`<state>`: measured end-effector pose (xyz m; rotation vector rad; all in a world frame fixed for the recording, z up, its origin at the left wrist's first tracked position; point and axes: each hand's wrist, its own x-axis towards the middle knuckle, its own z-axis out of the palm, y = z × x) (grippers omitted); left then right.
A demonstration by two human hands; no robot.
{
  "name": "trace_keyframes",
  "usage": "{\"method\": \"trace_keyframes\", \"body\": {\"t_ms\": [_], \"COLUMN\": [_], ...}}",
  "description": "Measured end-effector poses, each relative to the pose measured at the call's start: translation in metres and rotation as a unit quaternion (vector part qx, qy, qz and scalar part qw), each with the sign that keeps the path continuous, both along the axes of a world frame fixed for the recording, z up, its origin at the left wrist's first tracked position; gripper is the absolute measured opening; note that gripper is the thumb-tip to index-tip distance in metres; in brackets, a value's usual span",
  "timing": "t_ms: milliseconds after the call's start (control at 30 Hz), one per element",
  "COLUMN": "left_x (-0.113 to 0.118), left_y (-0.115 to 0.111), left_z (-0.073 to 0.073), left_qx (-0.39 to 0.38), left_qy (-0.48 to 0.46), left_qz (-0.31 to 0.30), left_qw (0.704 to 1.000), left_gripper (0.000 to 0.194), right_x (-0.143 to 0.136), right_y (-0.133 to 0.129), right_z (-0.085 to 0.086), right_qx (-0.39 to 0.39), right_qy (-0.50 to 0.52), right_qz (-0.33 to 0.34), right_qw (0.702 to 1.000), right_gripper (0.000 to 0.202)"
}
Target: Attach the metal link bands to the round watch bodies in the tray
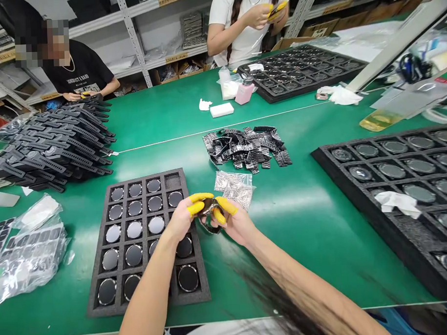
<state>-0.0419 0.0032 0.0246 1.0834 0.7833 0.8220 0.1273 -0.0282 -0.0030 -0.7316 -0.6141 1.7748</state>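
Both hands meet over the near middle of the green desk, just past the right edge of the foam tray. The left hand and the right hand each wear yellow finger cots, and between them they pinch one small watch case (dark and rounded, its detail too small to read). The fingers of both hands are closed around it, thumb and forefinger on each side, so the piece lies directly between the two hands and neither is clearly nearer. Its long axis cannot be told; it looks roughly round.

The foam tray lies below and left of the hands, its pockets mostly filled with round glassy discs, one pocket at its far right corner bare. Just beyond the hands lies a small clear bag of parts, and farther toward the middle of the desk a heap of black strap pieces. A larger tray of discs runs along the right edge. At the left edge a stack of black watch straps is piled. Two other people work at the far edge, with shelving behind them.
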Motion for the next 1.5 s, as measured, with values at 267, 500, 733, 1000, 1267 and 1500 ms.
{"method": "trace_keyframes", "body": {"t_ms": [267, 500, 733, 1000, 1267, 1500], "left_x": [-0.019, -0.059, -0.08, -0.07, -0.06, -0.05], "left_y": [0.011, 0.033, 0.052, 0.039, 0.033, 0.032], "left_z": [0.008, 0.009, -0.002, -0.007, -0.006, -0.009], "left_qx": [0.144, 0.363, 0.321, 0.313, 0.326, 0.383], "left_qy": [0.114, 0.306, 0.6, 0.613, 0.632, 0.464], "left_qz": [0.079, 0.125, 0.146, 0.125, 0.147, 0.189], "left_qw": [0.98, 0.871, 0.718, 0.715, 0.688, 0.776], "left_gripper": [0.05, 0.026, 0.05, 0.042, 0.047, 0.039], "right_x": [0.005, 0.001, -0.025, -0.021, 0.016, 0.029], "right_y": [0.006, 0.035, 0.128, 0.14, 0.142, 0.135], "right_z": [-0.008, -0.002, 0.001, 0.012, 0.024, 0.043], "right_qx": [0.187, 0.332, 0.46, 0.496, 0.19, 0.147], "right_qy": [-0.251, -0.479, -0.639, -0.697, -0.868, -0.864], "right_qz": [0.032, 0.031, 0.09, 0.141, -0.001, 0.007], "right_qw": [0.949, 0.812, 0.61, 0.499, 0.458, 0.482], "right_gripper": [0.054, 0.041, 0.053, 0.048, 0.037, 0.023]}}
